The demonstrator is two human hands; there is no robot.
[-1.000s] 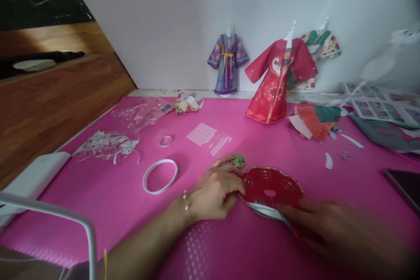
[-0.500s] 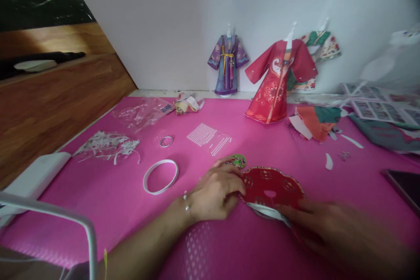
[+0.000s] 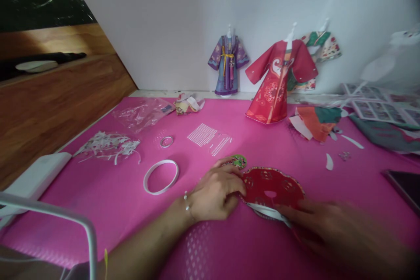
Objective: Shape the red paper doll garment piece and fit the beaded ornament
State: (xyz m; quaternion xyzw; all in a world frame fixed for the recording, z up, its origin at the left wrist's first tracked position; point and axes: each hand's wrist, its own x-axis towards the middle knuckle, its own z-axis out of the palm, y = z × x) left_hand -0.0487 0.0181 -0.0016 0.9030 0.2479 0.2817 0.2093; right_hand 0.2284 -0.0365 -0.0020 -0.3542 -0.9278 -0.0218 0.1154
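Observation:
A red piece of doll clothing (image 3: 275,186) with a patterned, scalloped border lies flat on the pink mat. My left hand (image 3: 218,192), with a beaded bracelet at the wrist, has curled fingers gripping its left edge. Beside those fingertips is a small round green patterned piece (image 3: 239,161), partly covered. Along the near edge of the red piece runs a white strip (image 3: 267,211). The closed fingers of my right hand (image 3: 334,227), which is blurred, are at the strip's right end; the fingertips are partly hidden.
Behind stand small dress forms in a purple robe (image 3: 228,70) and a red robe (image 3: 274,85). A white tape ring (image 3: 161,177) and white scraps (image 3: 108,146) lie left. Fabric pieces (image 3: 316,121) lie right, near a dark flat object (image 3: 403,188). A white curved bar (image 3: 59,212) crosses the lower left.

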